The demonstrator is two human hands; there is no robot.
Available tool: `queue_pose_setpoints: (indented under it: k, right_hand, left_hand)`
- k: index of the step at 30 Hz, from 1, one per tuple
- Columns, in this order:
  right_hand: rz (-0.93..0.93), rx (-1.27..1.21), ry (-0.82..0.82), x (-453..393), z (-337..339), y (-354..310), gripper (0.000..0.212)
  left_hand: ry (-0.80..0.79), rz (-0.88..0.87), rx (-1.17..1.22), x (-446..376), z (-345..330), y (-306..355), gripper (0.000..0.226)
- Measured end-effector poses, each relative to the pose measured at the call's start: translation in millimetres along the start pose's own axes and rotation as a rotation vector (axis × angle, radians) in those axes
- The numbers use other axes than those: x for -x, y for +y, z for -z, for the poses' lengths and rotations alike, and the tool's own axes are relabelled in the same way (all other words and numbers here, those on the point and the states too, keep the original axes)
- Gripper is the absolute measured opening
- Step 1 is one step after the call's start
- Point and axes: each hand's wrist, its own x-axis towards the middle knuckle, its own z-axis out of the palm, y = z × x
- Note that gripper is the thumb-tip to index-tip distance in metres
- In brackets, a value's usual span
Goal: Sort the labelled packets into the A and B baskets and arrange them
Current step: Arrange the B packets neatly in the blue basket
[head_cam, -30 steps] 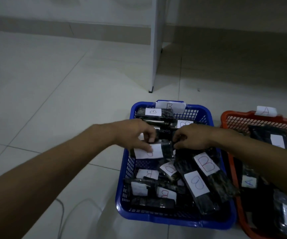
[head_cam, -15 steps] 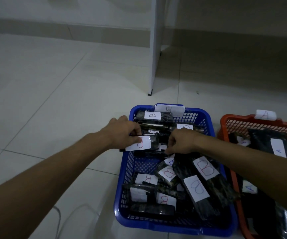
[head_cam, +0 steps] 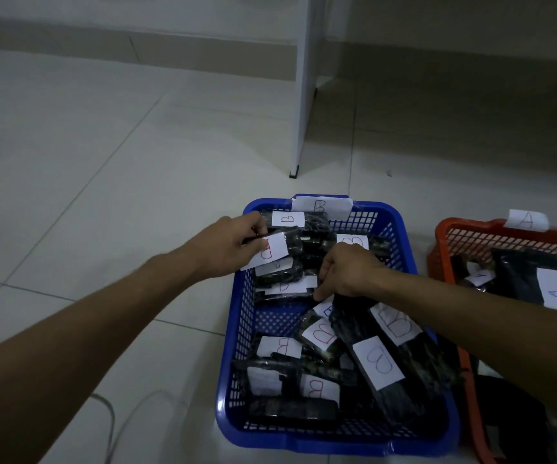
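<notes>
Moved rimward, left hand pinches packet (right hand grasp unclear) above blue basket.

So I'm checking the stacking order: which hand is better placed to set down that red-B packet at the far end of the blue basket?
Left. The left hand already grips the red-B packet over the blue basket; the right hand is busy lower, fingers among other packets.

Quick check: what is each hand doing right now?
Left hand: grips a B packet at the far left of the blue basket.
Right hand: fingers curled down among the packets in the basket's middle; what it holds cannot be told.
</notes>
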Motion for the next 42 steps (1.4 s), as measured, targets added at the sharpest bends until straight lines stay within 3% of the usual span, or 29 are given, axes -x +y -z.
queue_pose_setpoints:
  k: [5,9,14,19,27,33,38,42]
  right_hand:
    - [0.117,0.319,0.057,4,-6,-6,0.043]
    - [0.127,0.412,0.049,4,-2,-7,0.047]
    - [0.082,0.359,0.037,6,2,4,0.047]
    - [0.170,0.211,0.221,15,17,3,0.042]
    - [0.341,0.064,0.306,23,8,8,0.068]
    - [0.373,0.053,0.416,20,6,8,0.046]
    - [0.274,-0.205,0.362,15,8,13,0.021]
    - [0.137,-0.411,0.249,17,22,15,0.007]
  left_hand:
    - [-0.001,-0.012,-0.024,0,-1,-3,0.008]
    - [0.022,-0.045,-0.066,-2,-8,-8,0.008]
    - [0.070,-0.044,-0.069,1,-22,-15,0.014]
    - [0.142,-0.019,-0.086,-8,-30,-21,0.017]
    - [0.165,-0.064,-0.051,-19,-31,-15,0.016]
    - [0.120,-0.113,-0.044,-23,-35,-3,0.014]
    - [0.203,-0.129,0.009,-18,-34,7,0.044]
    - [0.233,-0.095,-0.260,-15,-37,4,0.082]
